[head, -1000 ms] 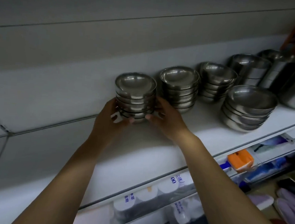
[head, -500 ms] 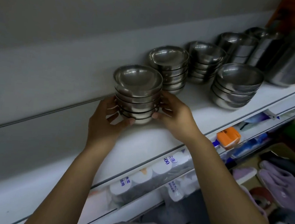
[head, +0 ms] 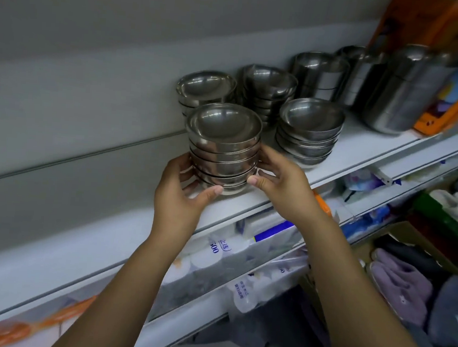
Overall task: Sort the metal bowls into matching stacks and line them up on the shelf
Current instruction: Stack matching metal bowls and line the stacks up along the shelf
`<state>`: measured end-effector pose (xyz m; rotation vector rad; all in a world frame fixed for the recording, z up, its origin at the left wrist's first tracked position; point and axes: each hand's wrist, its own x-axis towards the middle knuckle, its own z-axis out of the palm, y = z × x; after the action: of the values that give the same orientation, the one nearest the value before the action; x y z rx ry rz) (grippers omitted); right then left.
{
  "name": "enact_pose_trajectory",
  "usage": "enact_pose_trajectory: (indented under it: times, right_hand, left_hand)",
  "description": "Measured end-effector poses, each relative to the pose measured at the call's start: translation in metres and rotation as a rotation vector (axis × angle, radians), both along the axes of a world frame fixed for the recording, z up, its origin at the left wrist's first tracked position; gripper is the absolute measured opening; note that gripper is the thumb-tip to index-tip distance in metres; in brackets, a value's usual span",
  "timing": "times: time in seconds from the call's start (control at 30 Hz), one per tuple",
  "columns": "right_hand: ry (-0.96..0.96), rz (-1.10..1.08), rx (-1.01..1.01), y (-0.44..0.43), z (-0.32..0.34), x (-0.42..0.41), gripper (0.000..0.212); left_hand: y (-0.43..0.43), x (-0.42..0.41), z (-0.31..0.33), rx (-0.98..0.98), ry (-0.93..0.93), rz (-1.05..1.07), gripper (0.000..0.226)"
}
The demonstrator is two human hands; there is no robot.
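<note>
Both grips close round one stack of small metal bowls (head: 223,145). The left grip (head: 178,196) curls its fingers against the stack's left side with the thumb under the lowest rim. The right grip (head: 281,185) pinches the right side. The stack is near the front edge of the shelf (head: 361,151), just in front of a matching stack (head: 206,86). A second ago it stood left of that stack, in the back row.
</note>
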<state>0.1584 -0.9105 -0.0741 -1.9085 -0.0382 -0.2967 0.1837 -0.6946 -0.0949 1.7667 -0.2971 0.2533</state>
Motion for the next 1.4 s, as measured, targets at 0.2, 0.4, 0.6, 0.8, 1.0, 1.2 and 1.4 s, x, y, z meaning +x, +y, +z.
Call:
enact_pose_trajectory:
  times: [0.2,0.4,0.6,0.8,1.0,1.2,1.4]
  right_hand:
    - [0.002,0.042,-0.109,-0.04,0.008,0.006,0.064]
    - [-0.002,0.075,-0.085,-0.075,0.01,-0.013,0.054]
    - [-0.063,-0.05,-0.018,-0.145,0.016,-0.049,0.017]
    - [-0.074,-0.329,-0.02,-0.238,0.026,-0.058,0.021]
    - [-0.059,-0.491,-0.026,-0.311,0.042,-0.051,0.033]
    - [-0.057,-0.502,0.005,-0.364,0.072,-0.026,0.05]
    - [0.017,-0.441,0.018,-0.397,0.09,0.008,0.07]
  left_hand:
    - [-0.042,0.0,-0.001,-0.011,-0.009,0.091,0.06]
    - [-0.08,-0.03,-0.003,0.105,-0.026,0.385,0.056]
    - [-0.149,-0.075,-0.002,0.107,-0.123,0.423,0.032]
    - [-0.237,-0.082,0.017,0.187,-0.128,0.07,0.036]
    - [-0.323,-0.043,0.064,0.232,-0.049,-0.197,0.06]
    - [-0.39,0.035,0.111,0.326,-0.011,-0.267,0.076]
    - [-0.425,0.107,0.127,0.428,0.058,-0.358,0.092]
